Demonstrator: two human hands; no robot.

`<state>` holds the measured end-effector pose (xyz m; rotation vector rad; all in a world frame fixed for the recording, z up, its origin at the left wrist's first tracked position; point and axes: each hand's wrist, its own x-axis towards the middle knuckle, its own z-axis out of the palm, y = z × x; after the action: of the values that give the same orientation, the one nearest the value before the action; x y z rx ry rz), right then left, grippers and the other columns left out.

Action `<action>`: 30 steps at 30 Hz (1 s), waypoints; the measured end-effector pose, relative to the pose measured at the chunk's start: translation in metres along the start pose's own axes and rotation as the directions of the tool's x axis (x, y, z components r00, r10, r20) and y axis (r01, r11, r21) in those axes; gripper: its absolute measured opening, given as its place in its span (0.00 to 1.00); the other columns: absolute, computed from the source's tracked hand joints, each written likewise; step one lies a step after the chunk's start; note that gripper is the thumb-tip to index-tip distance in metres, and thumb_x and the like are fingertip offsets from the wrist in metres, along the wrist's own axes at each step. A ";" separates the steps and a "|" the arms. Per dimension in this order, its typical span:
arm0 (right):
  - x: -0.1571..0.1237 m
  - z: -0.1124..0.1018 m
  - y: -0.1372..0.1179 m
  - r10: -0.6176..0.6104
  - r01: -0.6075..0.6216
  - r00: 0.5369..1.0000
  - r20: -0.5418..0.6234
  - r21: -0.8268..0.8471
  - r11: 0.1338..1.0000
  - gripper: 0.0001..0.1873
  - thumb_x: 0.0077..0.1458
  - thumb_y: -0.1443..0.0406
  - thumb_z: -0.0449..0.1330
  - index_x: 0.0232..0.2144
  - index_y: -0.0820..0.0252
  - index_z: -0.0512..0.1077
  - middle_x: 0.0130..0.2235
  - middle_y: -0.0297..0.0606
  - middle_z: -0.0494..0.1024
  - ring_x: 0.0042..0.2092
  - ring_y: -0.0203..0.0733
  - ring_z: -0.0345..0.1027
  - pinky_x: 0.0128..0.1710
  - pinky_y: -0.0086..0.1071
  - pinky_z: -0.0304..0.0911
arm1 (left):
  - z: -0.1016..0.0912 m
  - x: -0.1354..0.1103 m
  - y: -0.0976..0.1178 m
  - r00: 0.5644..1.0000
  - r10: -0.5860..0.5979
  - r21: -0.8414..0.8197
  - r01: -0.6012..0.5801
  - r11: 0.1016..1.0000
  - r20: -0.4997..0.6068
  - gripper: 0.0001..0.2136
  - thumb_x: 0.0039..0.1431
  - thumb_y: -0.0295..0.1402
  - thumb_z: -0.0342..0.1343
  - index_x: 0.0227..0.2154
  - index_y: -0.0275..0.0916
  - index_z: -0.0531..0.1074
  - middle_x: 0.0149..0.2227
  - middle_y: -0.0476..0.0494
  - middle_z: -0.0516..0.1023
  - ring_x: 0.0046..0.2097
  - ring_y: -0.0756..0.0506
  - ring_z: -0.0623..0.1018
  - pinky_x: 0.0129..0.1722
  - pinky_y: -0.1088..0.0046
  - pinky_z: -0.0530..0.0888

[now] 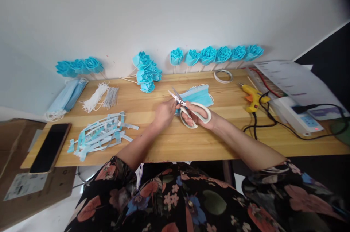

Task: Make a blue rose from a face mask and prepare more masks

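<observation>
My right hand [195,114] is closed through the cream handles of a pair of scissors [201,111]. The scissors' blades are parted and point up and to the left. Close by the blades, my left hand [164,113] has its fingers pinched together at a bit of blue mask material, mostly hidden by the fingers and scissors. A light blue face mask [201,95] with white ear loops lies flat just behind the scissors; whether the pinched bit belongs to it is hard to see.
Blue handmade flowers [208,55] on sticks line the wall, with more flowers [147,73] piled mid-table. Leftward are masks [67,95], white loops [95,97], wires [111,97], cut strips [101,133] and a phone [50,148]. Rightward are tape [223,80], a glue gun [253,97] and a power strip [298,115].
</observation>
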<state>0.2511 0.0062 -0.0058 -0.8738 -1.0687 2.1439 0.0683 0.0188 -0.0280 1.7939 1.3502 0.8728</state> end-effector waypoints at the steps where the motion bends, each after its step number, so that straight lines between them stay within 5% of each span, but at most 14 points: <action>1: 0.001 0.000 0.000 0.007 -0.007 1.000 -0.005 0.008 1.000 0.27 0.53 0.46 0.67 0.43 0.61 0.73 0.23 0.29 0.70 0.20 0.31 0.58 0.17 0.26 0.53 | 0.000 0.000 -0.001 1.000 0.009 0.026 -0.009 1.000 0.004 0.08 0.65 0.29 0.52 0.29 0.40 0.70 0.27 0.49 0.70 0.30 0.48 0.68 0.32 0.74 0.58; 8: 0.005 -0.010 0.005 0.029 -0.029 1.000 0.010 0.064 0.998 0.29 0.51 0.46 0.69 0.44 0.62 0.72 0.21 0.26 0.66 0.19 0.27 0.52 0.16 0.23 0.50 | 0.002 0.001 -0.008 0.996 0.055 0.243 -0.070 0.967 0.067 0.12 0.70 0.35 0.44 0.33 0.39 0.70 0.30 0.47 0.74 0.32 0.47 0.72 0.33 0.73 0.62; 19: 0.009 -0.020 0.013 0.048 -0.057 0.996 0.078 0.113 0.992 0.28 0.54 0.47 0.68 0.45 0.63 0.72 0.20 0.24 0.63 0.17 0.24 0.43 0.13 0.21 0.40 | 0.005 0.001 -0.011 0.997 0.059 0.251 -0.069 0.966 0.048 0.12 0.69 0.34 0.45 0.34 0.38 0.71 0.29 0.46 0.74 0.30 0.47 0.71 0.32 0.73 0.61; 27: 0.006 -0.008 0.013 -0.054 0.046 0.996 0.076 0.102 0.994 0.27 0.54 0.46 0.67 0.44 0.61 0.73 0.24 0.29 0.68 0.21 0.29 0.55 0.20 0.25 0.55 | 0.005 0.002 -0.012 0.996 0.069 0.227 -0.078 0.971 0.049 0.11 0.68 0.34 0.45 0.37 0.39 0.73 0.31 0.45 0.77 0.33 0.46 0.74 0.34 0.72 0.64; 30: 0.007 -0.010 0.012 -0.033 0.025 0.996 0.083 0.097 0.995 0.28 0.52 0.45 0.68 0.42 0.61 0.72 0.23 0.27 0.67 0.20 0.27 0.51 0.18 0.23 0.51 | 0.006 0.002 -0.010 0.997 0.048 0.248 -0.061 0.967 0.059 0.12 0.67 0.33 0.46 0.36 0.38 0.74 0.30 0.45 0.77 0.31 0.45 0.74 0.33 0.71 0.63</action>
<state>0.2519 0.0102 -0.0228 -0.7248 -1.0048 2.2051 0.0688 0.0214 -0.0391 2.0389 1.4345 0.7030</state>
